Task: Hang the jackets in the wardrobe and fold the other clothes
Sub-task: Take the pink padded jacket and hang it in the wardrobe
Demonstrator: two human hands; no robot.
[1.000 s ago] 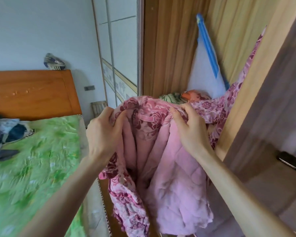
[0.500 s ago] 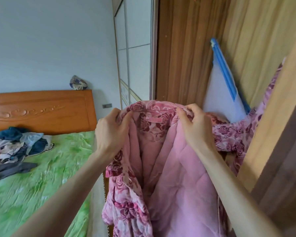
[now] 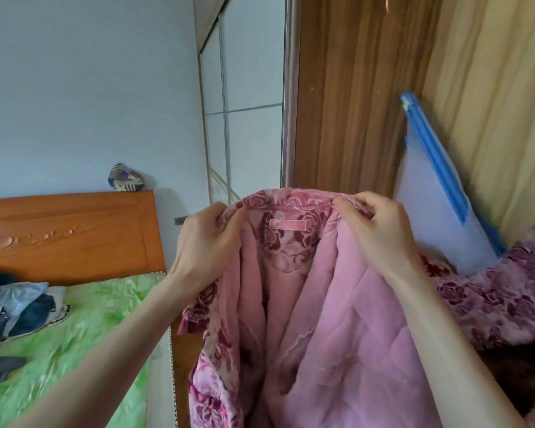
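A pink quilted jacket point(image 3: 315, 329) with a rose-patterned outside hangs in front of me, lining toward me, its pink hanging loop visible at the collar. My left hand point(image 3: 204, 242) grips the collar's left side and my right hand point(image 3: 380, 233) grips the right side. One patterned sleeve point(image 3: 491, 301) trails off to the right. The wooden wardrobe interior point(image 3: 352, 103) stands open right behind the jacket. A pile of other clothes point(image 3: 16, 307) lies on the green bed at the left.
The bed point(image 3: 84, 329) with its orange wooden headboard point(image 3: 68, 233) fills the lower left. The wardrobe's sliding glass door point(image 3: 244, 112) is beside it. A white and blue padded item point(image 3: 439, 220) leans inside the wardrobe at right.
Both hands have lifted the jacket by its collar, higher in front of the wardrobe. The view has tilted upward, showing more of the wardrobe and wall.
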